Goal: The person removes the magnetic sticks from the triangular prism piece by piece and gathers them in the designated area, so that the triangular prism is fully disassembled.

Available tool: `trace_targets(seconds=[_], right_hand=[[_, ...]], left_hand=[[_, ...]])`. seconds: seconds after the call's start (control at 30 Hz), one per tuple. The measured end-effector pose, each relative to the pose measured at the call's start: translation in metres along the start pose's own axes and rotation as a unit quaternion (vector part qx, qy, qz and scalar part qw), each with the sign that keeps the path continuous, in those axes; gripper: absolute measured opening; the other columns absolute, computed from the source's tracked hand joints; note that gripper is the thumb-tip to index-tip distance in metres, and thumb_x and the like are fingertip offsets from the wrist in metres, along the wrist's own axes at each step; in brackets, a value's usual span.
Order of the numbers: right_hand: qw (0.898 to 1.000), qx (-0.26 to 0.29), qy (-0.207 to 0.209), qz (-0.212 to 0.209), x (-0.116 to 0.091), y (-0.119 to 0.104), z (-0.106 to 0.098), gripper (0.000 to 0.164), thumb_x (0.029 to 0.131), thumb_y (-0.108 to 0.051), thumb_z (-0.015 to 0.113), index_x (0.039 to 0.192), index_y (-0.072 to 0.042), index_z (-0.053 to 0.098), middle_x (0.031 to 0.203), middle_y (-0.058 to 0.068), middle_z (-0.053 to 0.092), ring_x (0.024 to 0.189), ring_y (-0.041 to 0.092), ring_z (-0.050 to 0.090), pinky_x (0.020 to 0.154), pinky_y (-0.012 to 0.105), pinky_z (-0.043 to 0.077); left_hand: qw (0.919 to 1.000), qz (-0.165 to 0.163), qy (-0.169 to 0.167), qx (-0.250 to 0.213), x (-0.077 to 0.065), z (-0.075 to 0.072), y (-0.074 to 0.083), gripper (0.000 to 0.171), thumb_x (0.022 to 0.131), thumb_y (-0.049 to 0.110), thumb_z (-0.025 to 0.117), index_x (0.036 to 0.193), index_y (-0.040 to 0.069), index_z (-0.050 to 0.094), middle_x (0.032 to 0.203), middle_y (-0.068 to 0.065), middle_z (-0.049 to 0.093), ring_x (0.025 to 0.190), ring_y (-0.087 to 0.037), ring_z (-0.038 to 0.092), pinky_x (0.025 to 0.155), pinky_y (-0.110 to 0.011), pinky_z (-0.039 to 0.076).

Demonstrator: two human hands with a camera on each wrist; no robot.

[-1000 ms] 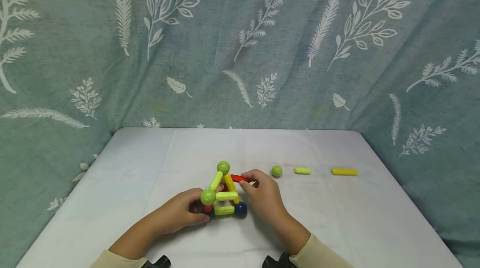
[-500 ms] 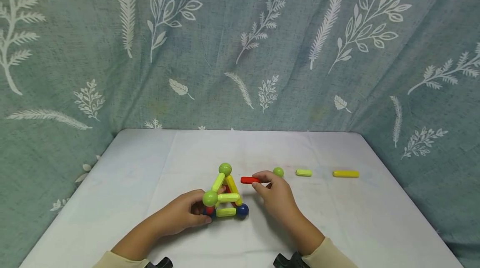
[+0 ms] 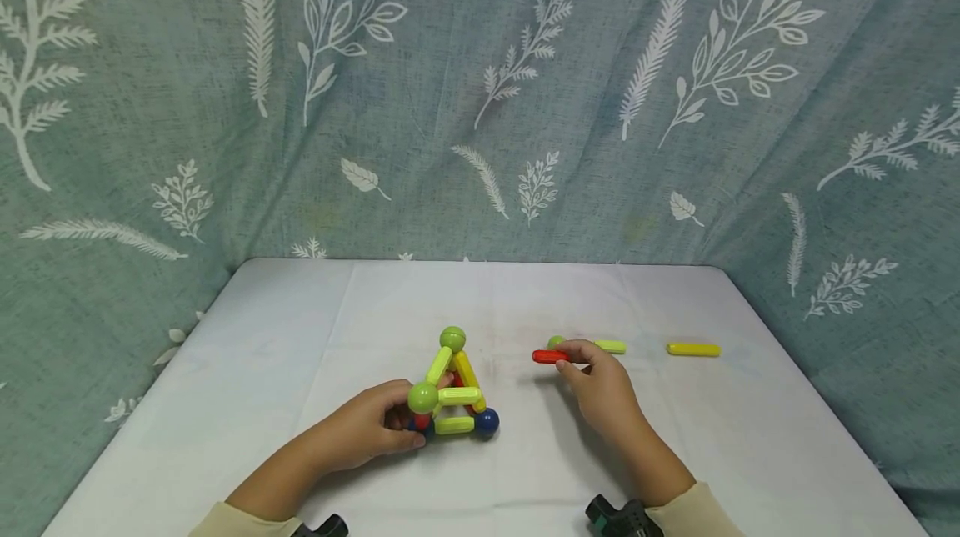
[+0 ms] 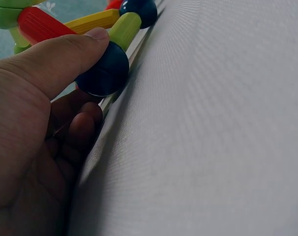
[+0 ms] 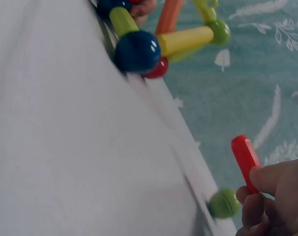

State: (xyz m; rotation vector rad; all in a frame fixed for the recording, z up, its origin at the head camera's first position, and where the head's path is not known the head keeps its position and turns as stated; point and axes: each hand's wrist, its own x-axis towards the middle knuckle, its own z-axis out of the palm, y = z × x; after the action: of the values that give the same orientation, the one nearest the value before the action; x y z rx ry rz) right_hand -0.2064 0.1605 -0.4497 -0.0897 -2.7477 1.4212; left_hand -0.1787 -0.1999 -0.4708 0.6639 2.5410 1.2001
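Observation:
A toy frame of coloured balls and sticks (image 3: 459,396) stands on the white-covered table, with green balls higher up and navy balls low down. My left hand (image 3: 352,430) grips its lower left corner; in the left wrist view the thumb lies over a navy ball (image 4: 105,71) and the foot of a red stick (image 4: 40,25). To the right of the frame, my right hand (image 3: 606,387) pinches a short red stick (image 3: 551,357) between thumb and fingers, one end sticking out leftward. The right wrist view shows this red stick (image 5: 245,158) raised above the table.
Behind the right hand lie a green ball (image 3: 556,342) and a short light-green stick (image 3: 611,347), both partly covered by it. Farther right is a longer yellow stick (image 3: 693,349). A leaf-patterned green curtain (image 3: 420,103) hangs behind and beside the table.
My right hand has drawn the red stick away from the frame and carried it rightward, in front of the loose green ball. The left hand keeps its hold on the frame.

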Motion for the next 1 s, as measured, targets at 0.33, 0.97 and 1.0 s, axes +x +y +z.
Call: trace_targets(seconds=[0.33, 0.97, 1.0], right_hand=[[0.994, -0.105, 0.033, -0.002, 0.01, 0.028, -0.035, 0.029, 0.101, -0.02, 0.07, 0.131, -0.02, 0.068, 0.127, 0.003, 0.072, 0.098, 0.023, 0.06, 0.079, 0.035, 0.049], [0.987, -0.15, 0.047, 0.044, 0.02, 0.062, -0.059, 0.03, 0.102, -0.019, 0.069, 0.131, -0.012, 0.065, 0.131, 0.014, 0.07, 0.105, 0.029, 0.06, 0.09, 0.048, 0.053], [0.987, -0.15, 0.046, 0.046, 0.021, 0.062, -0.059, 0.03, 0.102, -0.019, 0.07, 0.131, -0.012, 0.066, 0.133, 0.014, 0.069, 0.109, 0.031, 0.06, 0.093, 0.051, 0.053]], left_hand=[[1.0, -0.008, -0.001, -0.004, 0.0, -0.001, 0.002, 0.035, 0.084, 0.032, 0.089, 0.111, 0.032, 0.067, 0.098, 0.007, 0.063, 0.088, -0.014, 0.059, 0.076, -0.028, 0.052], [0.9999, -0.01, -0.005, 0.001, 0.0, 0.0, 0.001, 0.036, 0.084, 0.033, 0.089, 0.113, 0.032, 0.068, 0.099, 0.008, 0.063, 0.089, -0.014, 0.059, 0.077, -0.028, 0.052], [0.9999, -0.01, -0.005, 0.0, 0.0, 0.0, 0.002, 0.036, 0.085, 0.033, 0.089, 0.113, 0.032, 0.067, 0.099, 0.008, 0.063, 0.089, -0.014, 0.059, 0.077, -0.028, 0.052]])
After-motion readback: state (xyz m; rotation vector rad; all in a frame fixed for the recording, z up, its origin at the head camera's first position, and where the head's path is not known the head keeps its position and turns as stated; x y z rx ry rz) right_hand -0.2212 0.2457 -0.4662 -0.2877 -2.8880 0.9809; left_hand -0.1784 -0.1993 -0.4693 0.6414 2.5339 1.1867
